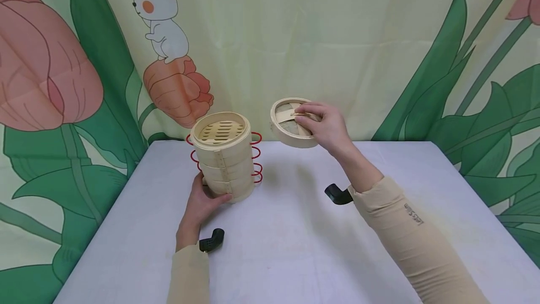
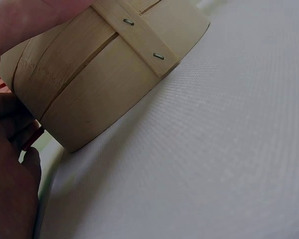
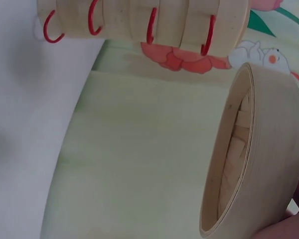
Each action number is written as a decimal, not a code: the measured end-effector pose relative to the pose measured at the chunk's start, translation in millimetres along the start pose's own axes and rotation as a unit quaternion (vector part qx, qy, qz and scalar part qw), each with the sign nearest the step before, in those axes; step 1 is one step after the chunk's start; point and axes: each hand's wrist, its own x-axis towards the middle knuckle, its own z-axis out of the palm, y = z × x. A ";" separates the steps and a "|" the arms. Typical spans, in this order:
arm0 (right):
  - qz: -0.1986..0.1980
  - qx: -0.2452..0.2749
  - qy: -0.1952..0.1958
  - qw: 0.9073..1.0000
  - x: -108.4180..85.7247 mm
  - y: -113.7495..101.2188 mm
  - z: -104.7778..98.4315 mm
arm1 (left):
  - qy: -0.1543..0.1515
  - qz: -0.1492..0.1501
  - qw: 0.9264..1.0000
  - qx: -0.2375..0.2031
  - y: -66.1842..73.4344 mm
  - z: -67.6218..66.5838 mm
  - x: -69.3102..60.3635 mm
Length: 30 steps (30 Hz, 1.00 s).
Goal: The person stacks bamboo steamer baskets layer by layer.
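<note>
A tall stack of bamboo steamer baskets stands at the left back of the table, its top basket uncovered and its slatted base showing. My left hand grips the stack low down, thumb across the front and fingers round the left side. In the left wrist view, the lowest basket rests on the white cloth. My right hand holds the round bamboo lid in the air to the right of the stack, pinching the strap on its top. The lid's hollow underside shows in the right wrist view.
Red loops stick out from both sides of the stack. A white cloth covers the table. Behind its back edge hangs a curtain printed with a rabbit, a carrot, tulips and leaves. Black camera mounts sit at both wrists.
</note>
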 end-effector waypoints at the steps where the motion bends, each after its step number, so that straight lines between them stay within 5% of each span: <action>1: -0.001 -0.001 0.000 1.000 0.6 -1.6 1.8 | -0.001 -0.001 1.000 0.000 0.1 -0.4 -0.3; 30: -0.027 0.045 -0.040 0.998 7.0 -49.0 56.1 | 0.002 0.005 1.000 0.000 -2.2 0.4 1.1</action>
